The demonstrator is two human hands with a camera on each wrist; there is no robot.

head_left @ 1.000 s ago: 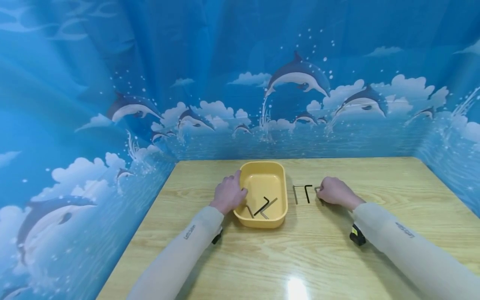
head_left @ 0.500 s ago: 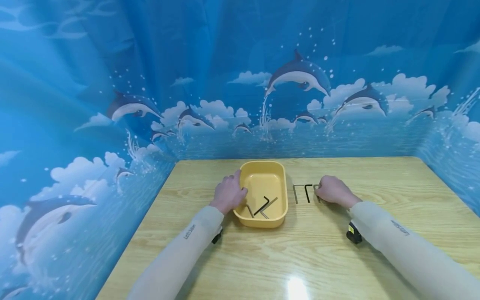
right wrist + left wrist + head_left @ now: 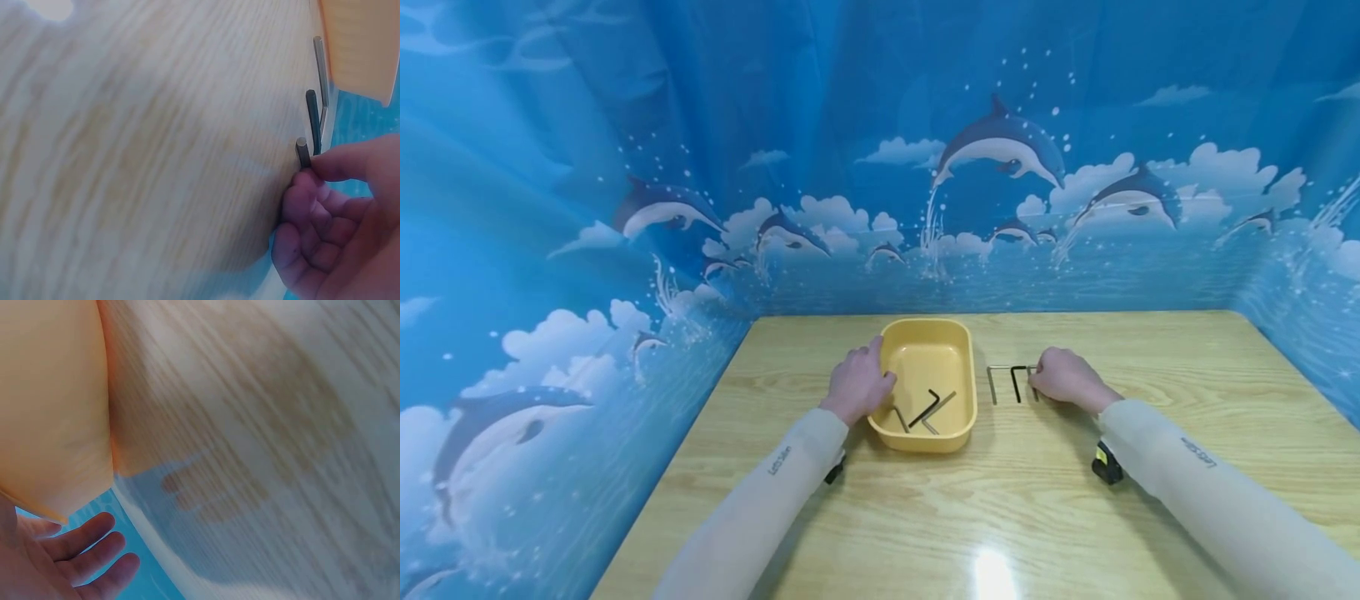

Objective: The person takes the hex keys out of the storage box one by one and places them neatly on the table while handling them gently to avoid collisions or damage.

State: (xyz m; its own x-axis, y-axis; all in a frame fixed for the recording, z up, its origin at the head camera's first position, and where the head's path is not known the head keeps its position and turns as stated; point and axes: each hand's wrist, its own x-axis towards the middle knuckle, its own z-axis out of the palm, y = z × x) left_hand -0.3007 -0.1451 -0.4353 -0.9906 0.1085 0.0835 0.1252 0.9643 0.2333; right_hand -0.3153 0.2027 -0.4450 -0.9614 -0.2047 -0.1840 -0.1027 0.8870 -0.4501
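Note:
My left hand (image 3: 859, 386) holds the left rim of a yellow plastic bin (image 3: 928, 367), thumb over the edge. In the left wrist view its other fingers (image 3: 94, 562) spread loosely beside the bin's wall. Inside the bin lie a black hex key (image 3: 923, 412) and silver ones (image 3: 900, 419). To the right of the bin, my right hand (image 3: 1066, 379) pinches a silver hex key (image 3: 302, 150) between thumb and forefinger, close over the table. Beside it lie a black hex key (image 3: 1017, 386) and another silver hex key (image 3: 992, 386), their long arms roughly parallel.
The wooden table (image 3: 925, 517) ends at the back against a blue curtain (image 3: 850, 167) printed with dolphins and clouds. The curtain also hangs along the left and right sides. A bright light reflection shows near the table's front.
My right hand has shifted slightly left with the silver hex key, bringing it closer to the black one. The left hand keeps its hold on the bin.

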